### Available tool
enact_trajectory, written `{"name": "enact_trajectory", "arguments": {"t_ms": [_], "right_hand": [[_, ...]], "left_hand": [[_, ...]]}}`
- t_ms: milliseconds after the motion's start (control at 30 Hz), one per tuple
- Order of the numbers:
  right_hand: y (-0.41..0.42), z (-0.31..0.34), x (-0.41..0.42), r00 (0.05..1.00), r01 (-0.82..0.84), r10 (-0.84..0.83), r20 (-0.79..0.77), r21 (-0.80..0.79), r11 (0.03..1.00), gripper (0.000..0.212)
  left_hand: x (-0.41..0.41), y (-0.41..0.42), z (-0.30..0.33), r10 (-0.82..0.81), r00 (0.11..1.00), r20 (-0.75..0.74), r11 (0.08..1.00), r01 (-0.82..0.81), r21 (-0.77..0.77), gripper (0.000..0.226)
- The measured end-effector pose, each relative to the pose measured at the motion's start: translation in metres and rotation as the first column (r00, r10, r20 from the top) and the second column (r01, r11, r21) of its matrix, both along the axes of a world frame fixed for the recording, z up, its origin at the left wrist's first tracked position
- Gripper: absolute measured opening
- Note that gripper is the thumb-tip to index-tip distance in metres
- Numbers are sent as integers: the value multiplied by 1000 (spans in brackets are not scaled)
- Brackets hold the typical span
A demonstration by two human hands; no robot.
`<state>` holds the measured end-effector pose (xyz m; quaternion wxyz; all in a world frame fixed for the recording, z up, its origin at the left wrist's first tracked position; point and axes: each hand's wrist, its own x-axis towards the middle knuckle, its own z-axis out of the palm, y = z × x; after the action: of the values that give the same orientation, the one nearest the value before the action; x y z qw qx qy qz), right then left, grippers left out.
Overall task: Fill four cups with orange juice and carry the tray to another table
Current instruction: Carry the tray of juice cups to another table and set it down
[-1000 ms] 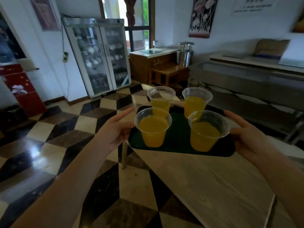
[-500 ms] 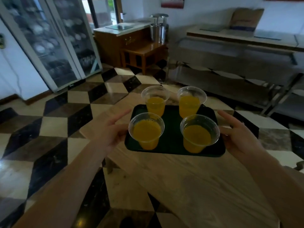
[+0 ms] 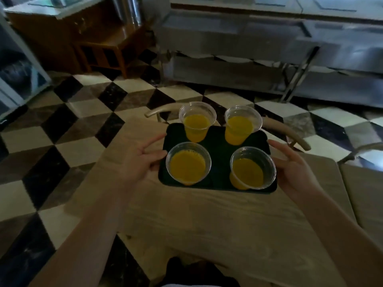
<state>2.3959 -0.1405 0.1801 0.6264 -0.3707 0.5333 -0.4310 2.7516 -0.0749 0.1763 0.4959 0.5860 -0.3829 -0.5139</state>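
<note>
The dark tray (image 3: 215, 146) lies with its long axis across the view, over the wooden table (image 3: 207, 220). Left hand (image 3: 141, 160) and right hand (image 3: 294, 172) clasp its short ends. Four juice cups (image 3: 188, 163) stand upright (two by two). Half a second ago the tray sat nearer the table's edge.

The tray (image 3: 216, 139) is dark green, almost black in the dim light, and the 4 cups (image 3: 188, 163) on it are clear plastic filled with bright orange-yellow juice (image 3: 247, 172). Under it the table (image 3: 217, 220) is pale beige wood with a fine streaked grain, and the floor (image 3: 68, 131) around it carries a cube pattern of black, brown and cream marble tiles. Farther back stand a warm brown wooden cabinet (image 3: 68, 36) with a pale top and dull grey steel counters (image 3: 269, 44).
</note>
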Motion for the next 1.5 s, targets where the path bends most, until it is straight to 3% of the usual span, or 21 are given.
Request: {"name": "enact_trajectory", "arguments": {"t_ms": [233,400,1000,1500], "right_hand": [[-5,-26,27,997,73,-73,0,14,997,44],[-14,-40,29,995,99,-98,-9,43,994,42],[-20,-65,-20,964,262,-257,-59,101,960,19],[-35,-131,-45,962,273,-259,-89,248,929,27]], "left_hand": [[21,-34,-29,-16,994,-108,994,27,105,51],[20,-51,-48,-6,996,-85,984,21,174,54],[-31,-100,-87,-74,985,-155,969,108,223,54],[-63,-105,-151,24,981,-192,932,48,359,66]]}}
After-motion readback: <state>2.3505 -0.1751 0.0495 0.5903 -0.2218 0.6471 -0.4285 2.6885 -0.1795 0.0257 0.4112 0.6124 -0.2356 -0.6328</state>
